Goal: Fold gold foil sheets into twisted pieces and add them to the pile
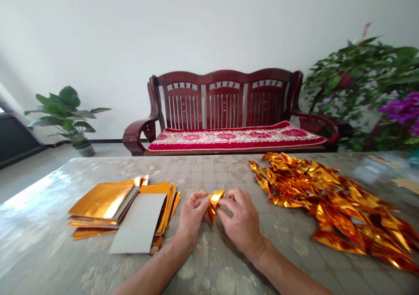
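Observation:
Between my two hands, just above the middle of the table, is a small folded piece of gold foil paper [214, 203]. My left hand [194, 212] pinches its left side between thumb and fingers. On the other side, my right hand [240, 216] has thumb and index finger closed on the paper's right edge. To the left lie stacks of flat gold foil sheets [101, 199], with one sheet grey side up [140, 225] over the nearer stack. A large heap of folded gold foil pieces [327, 199] spreads over the table's right side.
The table [216, 264] has a grey patterned cover. Clear plastic packaging [379, 166] lies at its right back. Behind the table stands a dark red wooden bench [225, 103] with a floral red cushion [235, 138]. Potted plants [70, 116] flank it on both sides.

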Demonstrator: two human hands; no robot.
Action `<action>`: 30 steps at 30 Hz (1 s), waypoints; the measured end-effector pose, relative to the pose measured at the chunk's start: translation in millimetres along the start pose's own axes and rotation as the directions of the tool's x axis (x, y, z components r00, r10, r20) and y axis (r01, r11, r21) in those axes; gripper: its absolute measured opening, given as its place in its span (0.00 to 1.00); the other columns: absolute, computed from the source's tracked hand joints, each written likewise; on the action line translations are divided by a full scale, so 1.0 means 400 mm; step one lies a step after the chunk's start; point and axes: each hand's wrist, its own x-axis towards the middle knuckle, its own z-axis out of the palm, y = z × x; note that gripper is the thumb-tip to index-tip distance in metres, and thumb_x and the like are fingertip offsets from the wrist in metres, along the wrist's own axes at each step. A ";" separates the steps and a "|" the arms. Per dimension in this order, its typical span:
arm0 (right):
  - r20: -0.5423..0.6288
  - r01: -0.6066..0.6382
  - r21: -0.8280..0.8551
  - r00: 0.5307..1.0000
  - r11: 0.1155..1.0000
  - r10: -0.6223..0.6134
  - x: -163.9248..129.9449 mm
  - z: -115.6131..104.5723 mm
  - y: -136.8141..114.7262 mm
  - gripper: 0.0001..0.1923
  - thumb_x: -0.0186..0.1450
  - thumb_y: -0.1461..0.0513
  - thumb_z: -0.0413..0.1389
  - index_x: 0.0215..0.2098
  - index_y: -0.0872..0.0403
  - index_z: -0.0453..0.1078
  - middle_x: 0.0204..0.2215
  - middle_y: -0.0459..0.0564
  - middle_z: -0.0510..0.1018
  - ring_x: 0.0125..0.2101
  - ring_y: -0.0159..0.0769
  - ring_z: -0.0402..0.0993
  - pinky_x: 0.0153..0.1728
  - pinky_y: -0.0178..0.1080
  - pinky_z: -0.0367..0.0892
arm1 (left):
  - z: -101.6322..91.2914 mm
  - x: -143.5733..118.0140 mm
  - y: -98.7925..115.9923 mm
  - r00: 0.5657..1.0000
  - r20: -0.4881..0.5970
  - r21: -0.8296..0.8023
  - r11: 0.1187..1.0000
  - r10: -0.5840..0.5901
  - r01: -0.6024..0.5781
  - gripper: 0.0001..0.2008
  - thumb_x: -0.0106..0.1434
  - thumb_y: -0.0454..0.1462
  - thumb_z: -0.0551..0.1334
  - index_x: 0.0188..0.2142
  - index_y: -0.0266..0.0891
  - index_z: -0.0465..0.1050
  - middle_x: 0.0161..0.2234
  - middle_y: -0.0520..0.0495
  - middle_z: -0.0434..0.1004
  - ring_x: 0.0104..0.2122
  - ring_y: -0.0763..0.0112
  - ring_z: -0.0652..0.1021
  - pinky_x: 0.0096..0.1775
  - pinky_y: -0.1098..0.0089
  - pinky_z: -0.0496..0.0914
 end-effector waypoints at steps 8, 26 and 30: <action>-0.004 0.023 -0.065 1.000 0.998 -0.023 0.000 0.004 -0.008 0.05 0.58 0.67 0.64 0.30 0.51 0.75 0.31 0.47 0.73 0.35 0.37 0.65 0.36 0.39 0.61 | 0.003 -0.001 -0.011 0.986 -0.025 0.198 0.968 0.164 -0.156 0.18 0.51 0.40 0.68 0.39 0.37 0.67 0.19 0.57 0.73 0.19 0.76 0.71 0.24 0.77 0.65; 0.013 0.093 -0.136 0.996 0.986 -0.092 0.007 0.006 -0.014 0.07 0.63 0.69 0.57 0.28 0.52 0.70 0.30 0.48 0.71 0.33 0.37 0.62 0.35 0.40 0.58 | 0.021 -0.022 0.007 0.978 -0.020 0.310 0.931 0.208 -0.192 0.15 0.53 0.39 0.64 0.40 0.38 0.66 0.21 0.56 0.73 0.22 0.74 0.73 0.27 0.75 0.66; 0.051 0.107 -0.212 0.994 0.971 -0.098 0.007 0.008 -0.009 0.07 0.63 0.69 0.57 0.29 0.52 0.69 0.32 0.49 0.72 0.35 0.39 0.62 0.35 0.41 0.58 | 0.023 -0.026 0.010 0.980 -0.025 0.285 0.941 0.198 -0.183 0.16 0.54 0.40 0.64 0.40 0.39 0.65 0.21 0.56 0.73 0.21 0.73 0.73 0.27 0.74 0.67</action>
